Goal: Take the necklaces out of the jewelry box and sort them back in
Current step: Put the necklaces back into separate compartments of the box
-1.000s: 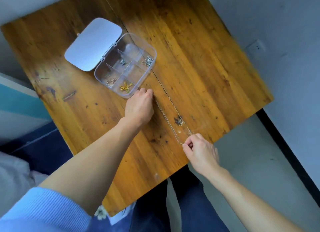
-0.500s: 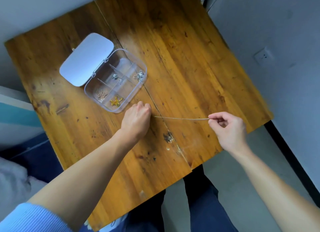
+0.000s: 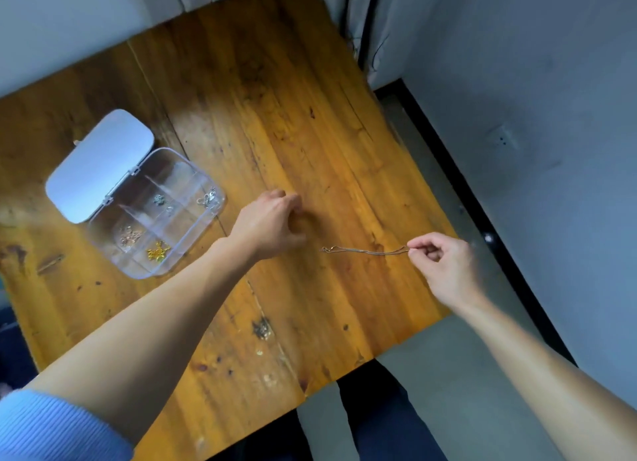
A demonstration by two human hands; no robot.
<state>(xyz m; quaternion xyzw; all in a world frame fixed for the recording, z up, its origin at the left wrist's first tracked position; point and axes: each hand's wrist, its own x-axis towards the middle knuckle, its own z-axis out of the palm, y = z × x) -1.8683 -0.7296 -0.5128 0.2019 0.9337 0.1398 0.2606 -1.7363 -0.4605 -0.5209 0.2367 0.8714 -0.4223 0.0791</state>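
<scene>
A clear plastic jewelry box (image 3: 198, 234) lies open at the table's left, its white lid (image 3: 100, 165) folded back. Its compartments hold a gold pendant (image 3: 158, 252), a rose-coloured one (image 3: 131, 236) and two silver ones (image 3: 158, 199) (image 3: 206, 198). A thin necklace chain (image 3: 365, 251) stretches straight just above the wood, right of the box. My right hand (image 3: 444, 271) pinches the chain's right end between thumb and forefinger. My left hand (image 3: 272, 222) rests on the table with curled fingers, a short gap from the chain's free left end.
The wooden table (image 3: 310, 133) ends close behind my right hand, with grey floor and a black skirting strip (image 3: 482, 215) beyond. My legs in dark trousers (image 3: 379, 422) are under the near edge. A curtain (image 3: 358, 15) hangs at the far corner.
The chain's left end has come free of my left hand. My right hand has swung the chain from the near edge out to the right and pulled it straight.
</scene>
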